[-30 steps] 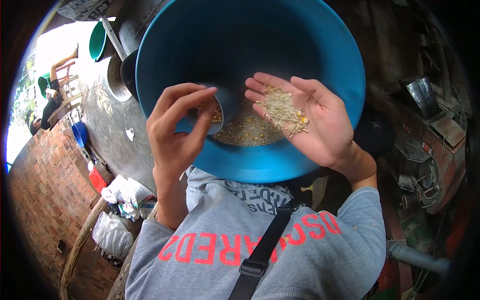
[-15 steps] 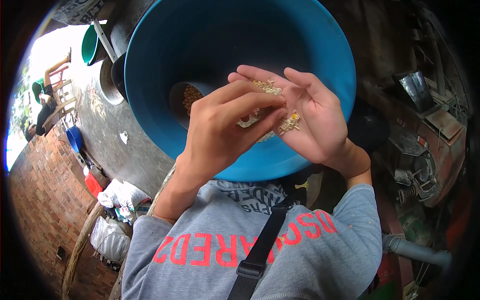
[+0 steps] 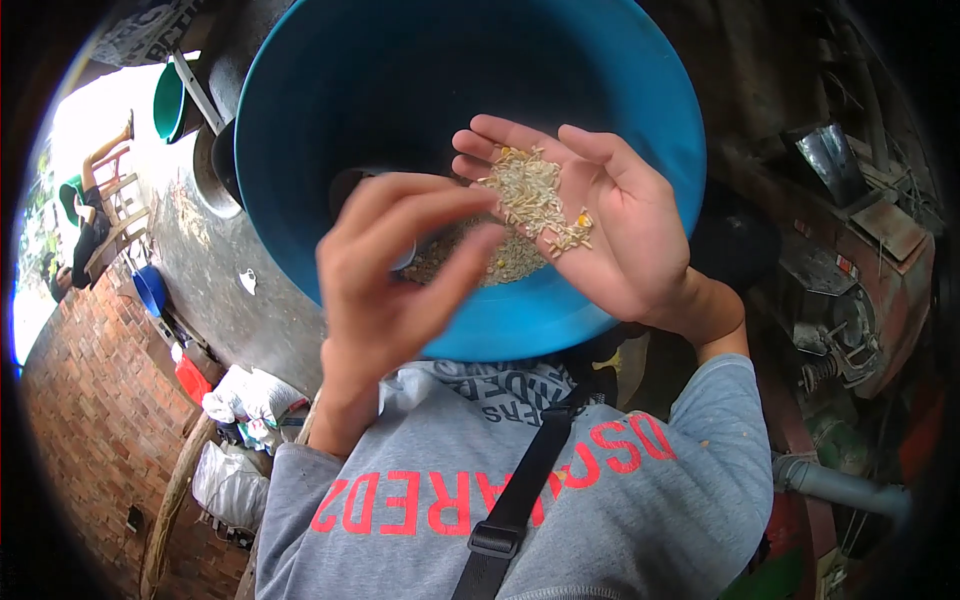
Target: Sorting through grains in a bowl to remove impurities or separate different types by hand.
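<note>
My right hand [image 3: 625, 235] lies palm up over a large blue tub [image 3: 655, 60], carrying a thin spread of pale, rice-like grains [image 3: 530, 190] with a few yellow bits. Its fingers stretch to the left and the thumb stands apart. Just left of the palm is my left hand [image 3: 385, 255], smeared by motion, thumb and fingers apart with nothing visible between them. More mixed grain [image 3: 510, 260] lies in the tub below both hands. The left hand covers most of a round vessel inside the tub.
Rusty machinery [image 3: 840, 300] stands on the right, with a grey pipe [image 3: 840, 490] near it. At the left are white sacks [image 3: 240, 400], a blue basin [image 3: 150, 290] and a green tub [image 3: 170, 103]. A person [image 3: 92, 215] is on a chair farther off.
My left hand has drawn back leftward from the right palm, its fingers parting. The grains on the palm now show as a wider patch, and more of the grain in the tub is visible.
</note>
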Demonstrator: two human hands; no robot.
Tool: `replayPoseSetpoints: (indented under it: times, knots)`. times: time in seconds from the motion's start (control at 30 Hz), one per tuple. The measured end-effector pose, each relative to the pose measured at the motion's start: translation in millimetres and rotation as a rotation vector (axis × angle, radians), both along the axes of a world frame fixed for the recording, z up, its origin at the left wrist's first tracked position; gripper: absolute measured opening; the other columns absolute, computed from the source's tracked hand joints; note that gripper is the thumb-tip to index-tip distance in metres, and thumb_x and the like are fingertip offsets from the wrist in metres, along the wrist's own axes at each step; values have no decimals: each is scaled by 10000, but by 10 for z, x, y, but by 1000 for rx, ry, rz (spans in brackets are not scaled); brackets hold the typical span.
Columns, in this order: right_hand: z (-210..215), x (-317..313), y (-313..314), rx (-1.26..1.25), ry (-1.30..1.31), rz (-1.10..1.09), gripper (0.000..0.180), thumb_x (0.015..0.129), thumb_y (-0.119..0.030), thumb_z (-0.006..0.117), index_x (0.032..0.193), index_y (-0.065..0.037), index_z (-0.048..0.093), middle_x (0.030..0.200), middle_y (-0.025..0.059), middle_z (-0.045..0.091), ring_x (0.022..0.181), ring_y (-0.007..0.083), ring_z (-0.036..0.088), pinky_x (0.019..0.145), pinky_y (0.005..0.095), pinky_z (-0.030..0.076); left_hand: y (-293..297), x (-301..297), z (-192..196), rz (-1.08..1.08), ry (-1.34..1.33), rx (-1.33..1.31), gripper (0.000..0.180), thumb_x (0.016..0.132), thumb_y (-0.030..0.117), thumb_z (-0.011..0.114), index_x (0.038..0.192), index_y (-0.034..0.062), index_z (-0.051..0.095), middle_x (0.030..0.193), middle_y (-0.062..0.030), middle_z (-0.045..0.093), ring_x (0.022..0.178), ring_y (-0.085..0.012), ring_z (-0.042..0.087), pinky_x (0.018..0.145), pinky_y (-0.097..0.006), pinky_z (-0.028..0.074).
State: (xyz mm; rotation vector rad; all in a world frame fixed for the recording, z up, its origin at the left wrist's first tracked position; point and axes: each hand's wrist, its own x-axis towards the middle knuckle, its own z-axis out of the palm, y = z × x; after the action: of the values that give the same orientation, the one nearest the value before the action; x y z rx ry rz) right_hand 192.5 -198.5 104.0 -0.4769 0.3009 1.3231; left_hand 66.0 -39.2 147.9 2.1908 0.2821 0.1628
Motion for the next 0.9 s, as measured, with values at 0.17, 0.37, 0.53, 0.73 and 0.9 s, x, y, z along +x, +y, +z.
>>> replayPoseSetpoints:
  times: [0.17,0.37,0.53,0.73,0.9]
  knots:
    - [68,-17,-23,-23,-73,39,640,1084,-385,277,1538,54,385,1528,203,491,1451,308,449,1235,430,339,-374,194,-113,-81,-113,-54,356,762,83,905,1094,45,784,972,-108,752,825,-171,730,682,-261,566]
    - [0,-26,-33,-11,-70,52,638,1081,-379,271,1549,44,371,1534,195,485,1463,304,434,1238,433,335,-398,203,-136,-45,4,-178,277,792,43,871,1059,36,794,929,-115,777,740,-156,734,656,-251,584]
    - [3,-17,-23,12,-40,29,633,1078,-370,277,1548,44,370,1535,187,486,1469,306,425,1235,440,338,-346,201,-168,-30,8,-315,234,808,23,857,1031,8,785,946,-93,779,816,-148,752,749,-243,605]
    - [8,37,16,27,119,-51,569,1078,-351,330,1460,49,467,1417,174,573,1321,275,548,1178,415,410,-301,135,-91,240,157,-855,189,913,31,788,1081,-32,730,958,-78,754,850,-124,725,762,-239,592]
    - [-12,64,17,54,141,-55,576,1079,-328,315,1479,64,450,1471,195,541,1370,302,521,1192,419,383,-83,17,-215,281,134,-972,176,999,119,714,1113,-11,680,994,-69,707,835,-111,674,722,-220,549]
